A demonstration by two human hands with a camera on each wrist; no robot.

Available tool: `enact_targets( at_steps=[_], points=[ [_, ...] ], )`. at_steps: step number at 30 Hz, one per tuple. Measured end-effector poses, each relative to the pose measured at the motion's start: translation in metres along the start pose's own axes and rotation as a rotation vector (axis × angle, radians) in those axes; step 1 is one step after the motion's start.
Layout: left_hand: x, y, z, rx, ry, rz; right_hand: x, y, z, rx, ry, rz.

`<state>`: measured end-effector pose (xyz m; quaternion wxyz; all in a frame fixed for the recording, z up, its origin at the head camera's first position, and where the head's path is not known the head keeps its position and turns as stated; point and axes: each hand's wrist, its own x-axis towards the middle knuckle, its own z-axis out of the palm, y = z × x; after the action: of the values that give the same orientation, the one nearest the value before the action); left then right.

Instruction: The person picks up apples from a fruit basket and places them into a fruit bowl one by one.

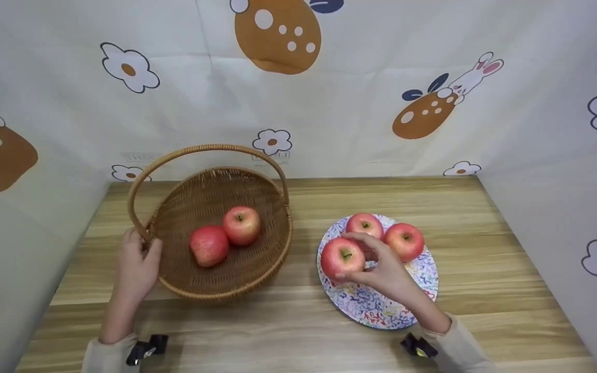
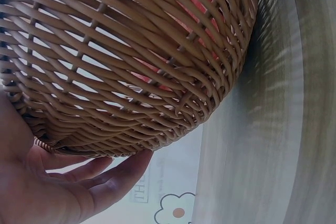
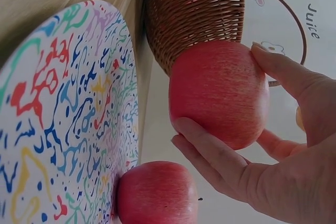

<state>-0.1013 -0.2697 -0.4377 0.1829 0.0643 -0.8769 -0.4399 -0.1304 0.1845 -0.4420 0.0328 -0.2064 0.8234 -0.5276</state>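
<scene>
My right hand (image 1: 387, 274) grips a red apple (image 1: 341, 257) between thumb and fingers, over the left part of a patterned plate (image 1: 376, 311). In the right wrist view this held apple (image 3: 218, 93) is raised off the plate. Two more apples, one at the back (image 1: 365, 224) and one to the right (image 1: 404, 241), rest on the plate. On the left stands a wicker basket (image 1: 215, 296) with an arched handle, two apples (image 1: 209, 245) lying inside it. My left hand (image 1: 139, 264) holds the basket's left rim near the handle's foot, thumb at the rim and fingers outside.
A wooden table (image 1: 298, 331) carries the basket and plate. Pale printed cloth (image 1: 329, 114) with carrots, rabbits and flowers hangs behind it and along both sides. The basket's tall handle (image 1: 215, 147) arches above its rim.
</scene>
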Motion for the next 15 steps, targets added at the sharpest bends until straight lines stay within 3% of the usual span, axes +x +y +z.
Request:
enact_targets(
  at_steps=[15],
  points=[
    [0.0,0.0,0.002,-0.033,0.021,-0.003,0.004,0.011,-0.001,0.01,-0.013,-0.006]
  ],
)
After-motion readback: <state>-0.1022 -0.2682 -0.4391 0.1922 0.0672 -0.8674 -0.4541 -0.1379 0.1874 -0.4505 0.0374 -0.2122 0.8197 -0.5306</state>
